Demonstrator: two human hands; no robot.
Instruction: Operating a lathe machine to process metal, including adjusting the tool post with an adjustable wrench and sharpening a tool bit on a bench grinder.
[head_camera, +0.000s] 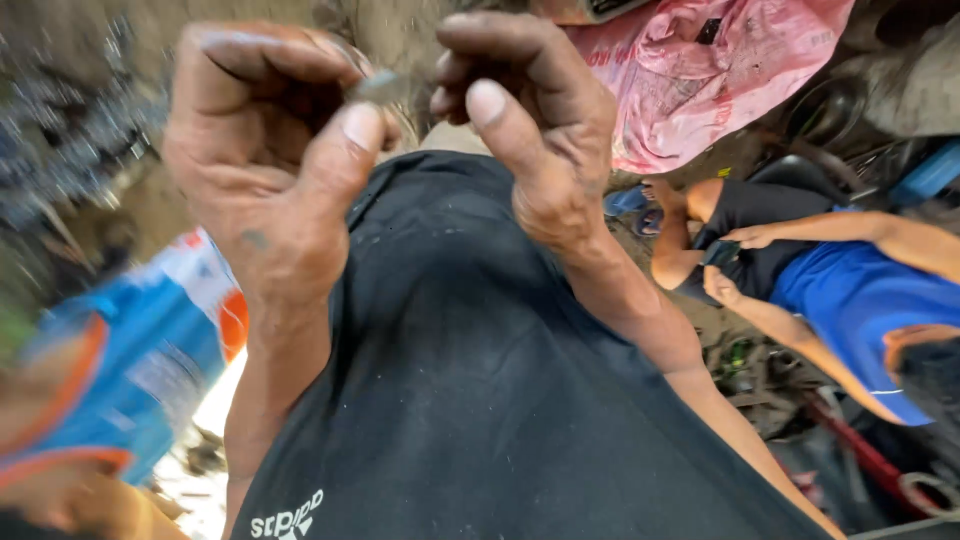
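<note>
At the top centre of the frame we pinch a small dark piece (378, 88), perhaps metal, between our curled left hand (265, 150) and right hand (530, 120), and a loosened thumb could drop it onto our black shirt (470, 380).
</note>
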